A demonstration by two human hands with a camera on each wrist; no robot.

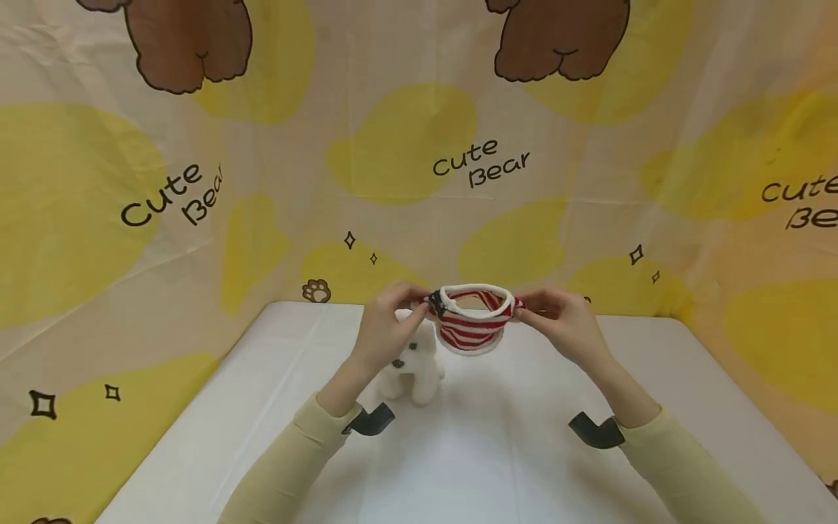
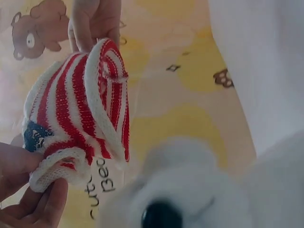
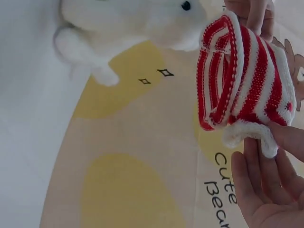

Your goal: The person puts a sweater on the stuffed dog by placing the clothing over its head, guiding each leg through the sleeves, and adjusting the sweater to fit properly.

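Note:
A small knitted sweater (image 1: 473, 336), striped red and white with white trim and a dark blue patch, is held up between both hands. My left hand (image 1: 386, 326) pinches a short sleeve at its left side, near the blue patch. On the opposite side, my right hand (image 1: 568, 324) pinches the other short sleeve between thumb and fingers. The round, white-edged opening faces up in the head view. A white plush dog (image 1: 422, 367) stands on the table behind my left hand, partly hidden by it. Its dark nose shows blurred in the left wrist view.
A white table (image 1: 484, 458) lies beneath the hands. Cloth walls (image 1: 393, 233) printed with yellow patches, brown bears and "Cute Bear" lettering rise at its back and sides. Dark bands (image 1: 597, 431) stick out at both wrists.

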